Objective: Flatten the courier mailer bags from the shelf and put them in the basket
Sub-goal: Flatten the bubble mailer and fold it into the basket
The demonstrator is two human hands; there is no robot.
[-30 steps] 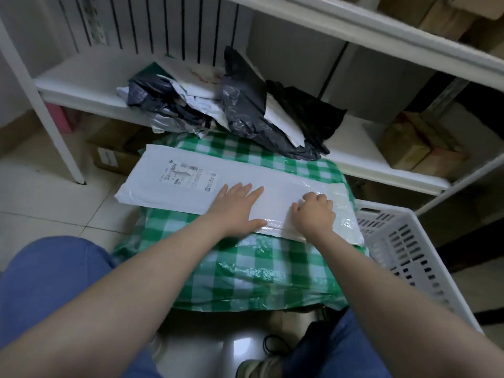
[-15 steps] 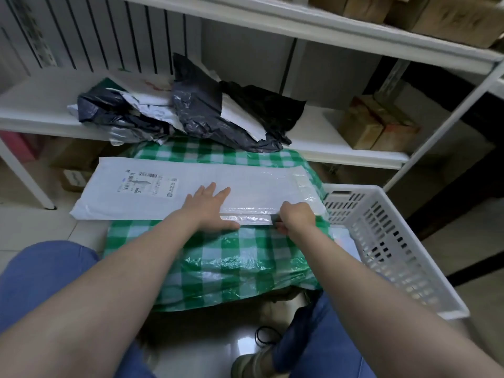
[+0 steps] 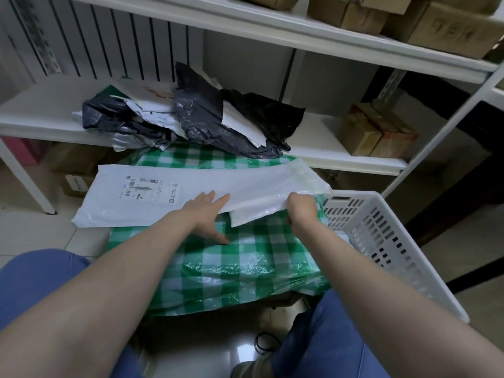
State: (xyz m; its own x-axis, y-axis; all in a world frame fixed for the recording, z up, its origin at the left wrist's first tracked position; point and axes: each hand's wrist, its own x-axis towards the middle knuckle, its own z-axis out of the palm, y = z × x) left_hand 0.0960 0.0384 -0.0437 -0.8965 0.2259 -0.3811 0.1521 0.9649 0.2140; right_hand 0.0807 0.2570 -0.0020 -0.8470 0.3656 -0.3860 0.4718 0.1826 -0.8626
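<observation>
White mailer (image 3: 191,192) flattened; right hand (image 3: 301,211) clamped on its edge, left hand (image 3: 206,216) spread flat. Basket (image 3: 381,230) beside; crumpled mailers (image 3: 196,115) left on shelf (image 3: 321,148).

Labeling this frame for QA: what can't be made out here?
- Head view: print on the white mailer label, too small.
- Basket contents, hidden by the right hand and its arm.
- Right fingertips, tucked under the mailer edge.
- Number of bags in the crumpled shelf pile, overlapping.
</observation>
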